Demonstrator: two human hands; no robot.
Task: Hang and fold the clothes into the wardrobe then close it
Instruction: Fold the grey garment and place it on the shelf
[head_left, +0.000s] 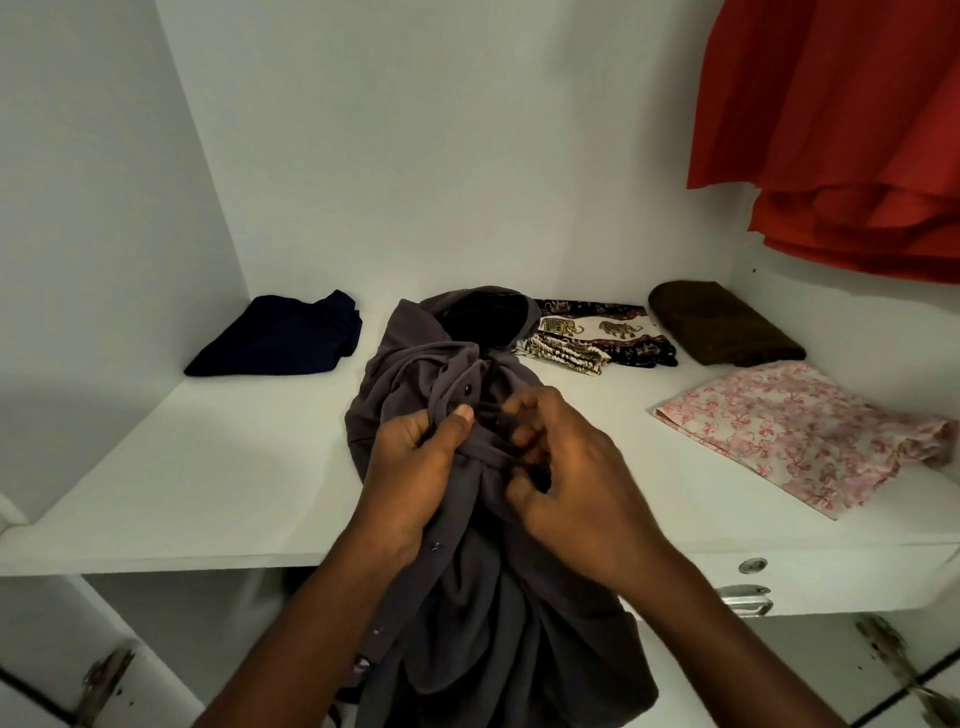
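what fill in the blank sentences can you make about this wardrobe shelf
1. The left hand and right hand both grip a buttoned shirt coloured ____.
2. The hanging garment at upper right is ____.
3. The folded cloth between the shirt and the brown cloth is printed with ____.
Missing words: grey; red; elephants.

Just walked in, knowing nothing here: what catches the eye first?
The left hand and right hand, both pinching the button front of a grey shirt at the middle of the white shelf, its lower part hanging over the front edge. Then the bright red garment hanging at the upper right, above a pink floral cloth lying on the shelf.
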